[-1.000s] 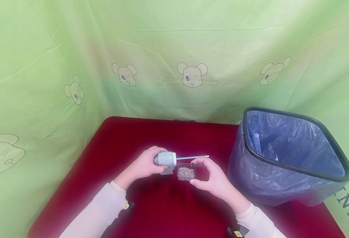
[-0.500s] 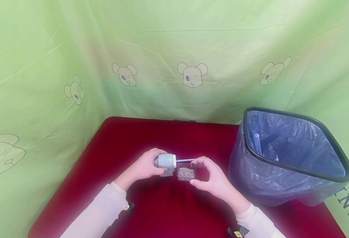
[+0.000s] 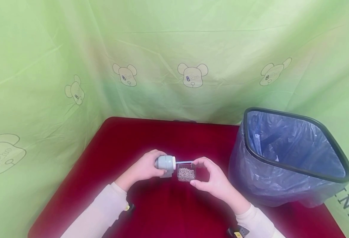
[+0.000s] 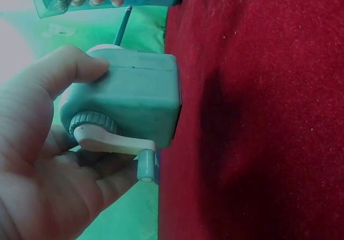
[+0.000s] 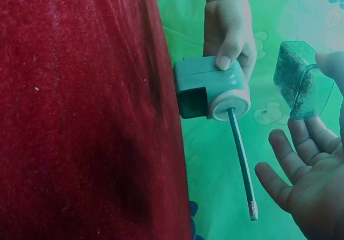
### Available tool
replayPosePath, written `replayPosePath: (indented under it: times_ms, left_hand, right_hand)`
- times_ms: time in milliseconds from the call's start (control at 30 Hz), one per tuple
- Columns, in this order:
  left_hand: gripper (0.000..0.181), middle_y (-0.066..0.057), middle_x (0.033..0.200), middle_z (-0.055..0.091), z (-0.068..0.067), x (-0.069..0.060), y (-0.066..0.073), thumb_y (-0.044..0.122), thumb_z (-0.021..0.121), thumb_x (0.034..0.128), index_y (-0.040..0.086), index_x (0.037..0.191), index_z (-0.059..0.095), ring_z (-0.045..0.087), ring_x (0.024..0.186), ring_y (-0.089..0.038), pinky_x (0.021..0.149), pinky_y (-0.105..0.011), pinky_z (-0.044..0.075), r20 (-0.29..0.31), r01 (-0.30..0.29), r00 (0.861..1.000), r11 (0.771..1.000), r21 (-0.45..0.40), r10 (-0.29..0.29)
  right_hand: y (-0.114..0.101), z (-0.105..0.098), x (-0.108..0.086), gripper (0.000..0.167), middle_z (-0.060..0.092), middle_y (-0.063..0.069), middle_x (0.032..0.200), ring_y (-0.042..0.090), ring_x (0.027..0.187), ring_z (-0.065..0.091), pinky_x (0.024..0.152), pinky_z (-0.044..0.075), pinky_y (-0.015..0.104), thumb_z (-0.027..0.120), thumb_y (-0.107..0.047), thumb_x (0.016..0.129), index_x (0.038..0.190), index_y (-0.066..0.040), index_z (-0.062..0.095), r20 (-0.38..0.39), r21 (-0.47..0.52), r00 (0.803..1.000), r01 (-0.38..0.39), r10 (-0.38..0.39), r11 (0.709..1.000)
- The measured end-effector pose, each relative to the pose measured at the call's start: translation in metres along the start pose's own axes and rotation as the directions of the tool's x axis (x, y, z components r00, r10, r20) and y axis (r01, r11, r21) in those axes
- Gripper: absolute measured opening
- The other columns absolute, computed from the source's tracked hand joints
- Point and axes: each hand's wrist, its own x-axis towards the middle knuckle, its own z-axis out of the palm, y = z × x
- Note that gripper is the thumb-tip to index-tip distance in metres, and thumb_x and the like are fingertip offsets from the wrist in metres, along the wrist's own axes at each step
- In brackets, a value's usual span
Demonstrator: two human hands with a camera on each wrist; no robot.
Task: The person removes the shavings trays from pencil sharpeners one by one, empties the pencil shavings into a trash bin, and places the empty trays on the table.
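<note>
The left hand (image 3: pixel 146 167) grips a grey-green crank pencil sharpener (image 3: pixel 166 162), thumb on its side, as the left wrist view also shows with the crank handle (image 4: pixel 115 142) facing the palm. A pencil (image 5: pixel 243 165) sticks out of the sharpener's round white front, eraser end outward. In the right wrist view, the opening in the sharpener's body (image 5: pixel 209 71) is dark and holds no drawer. Between thumb and fingers, the right hand (image 3: pixel 211 177) pinches a small clear drawer (image 3: pixel 186 172) filled with shavings, just right of the sharpener.
A bin (image 3: pixel 287 158) with a black rim and a bluish plastic liner stands at the right of the red-covered table (image 3: pixel 168 135). Green cloth (image 3: pixel 162 43) printed with bear heads hangs behind and at both sides.
The left hand has lowered the sharpener slightly toward the near side, and the pencil's visible end now lies behind the right fingers. The right hand and drawer have hardly moved.
</note>
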Motion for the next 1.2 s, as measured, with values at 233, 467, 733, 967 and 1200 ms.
replayPosePath:
  times_ms: [233, 467, 733, 967, 1200]
  left_hand:
    - [0.057, 0.003, 0.108, 0.065, -0.0006, -0.0011, 0.0023, 0.027, 0.086, 0.0755, 0.013, 0.126, 0.064, 0.060, 0.092, -0.015, 0.078, -0.034, 0.054, 0.012, 0.011, 1.000, 1.000, 0.003, -0.011]
    - [0.056, 0.002, 0.108, 0.065, -0.0005, -0.0020, 0.0020, 0.025, 0.086, 0.0754, 0.012, 0.126, 0.065, 0.060, 0.092, -0.015, 0.078, -0.034, 0.054, 0.031, 0.013, 0.999, 1.000, 0.003, -0.013]
    - [0.057, 0.001, 0.106, 0.065, -0.0006, -0.0028, 0.0019, 0.024, 0.087, 0.0745, 0.010, 0.125, 0.065, 0.060, 0.091, -0.015, 0.077, -0.035, 0.054, 0.033, 0.003, 0.999, 1.000, 0.009, -0.003]
    - [0.057, 0.003, 0.105, 0.065, 0.0011, -0.0020, -0.0022, 0.026, 0.088, 0.0735, 0.011, 0.124, 0.066, 0.060, 0.091, -0.014, 0.078, -0.034, 0.054, 0.035, 0.001, 0.999, 0.999, 0.035, -0.002]
    - [0.058, 0.002, 0.106, 0.066, 0.0013, -0.0019, -0.0057, 0.028, 0.089, 0.0740, 0.010, 0.125, 0.066, 0.060, 0.091, -0.015, 0.078, -0.033, 0.055, 0.042, 0.006, 0.999, 0.998, 0.057, -0.009]
  right_hand:
    - [0.0005, 0.0007, -0.0005, 0.056, 0.065, -0.009, 0.118, 0.011, 0.110, 0.067, 0.098, 0.054, 0.047, 0.091, -0.013, 0.073, 0.121, -0.021, 0.062, -0.002, 0.004, 1.000, 0.006, -0.006, 1.000]
    - [-0.0012, 0.0006, -0.0003, 0.056, 0.065, -0.009, 0.118, 0.011, 0.109, 0.067, 0.098, 0.055, 0.046, 0.091, -0.013, 0.073, 0.121, -0.022, 0.062, 0.002, 0.011, 1.000, 0.005, -0.005, 1.000]
    - [-0.0023, 0.0007, 0.0000, 0.056, 0.066, -0.009, 0.118, 0.011, 0.110, 0.067, 0.098, 0.054, 0.046, 0.091, -0.013, 0.073, 0.120, -0.022, 0.062, 0.003, 0.000, 1.000, -0.002, 0.002, 1.000]
    - [-0.0032, 0.0007, 0.0005, 0.056, 0.066, -0.008, 0.119, 0.011, 0.109, 0.067, 0.098, 0.054, 0.050, 0.090, -0.013, 0.073, 0.120, -0.021, 0.062, 0.006, 0.009, 1.000, 0.001, -0.001, 1.000]
    - [-0.0041, 0.0009, 0.0010, 0.056, 0.065, -0.009, 0.118, 0.011, 0.110, 0.067, 0.098, 0.053, 0.050, 0.090, -0.014, 0.074, 0.121, -0.022, 0.062, 0.011, 0.004, 1.000, 0.008, -0.008, 1.000]
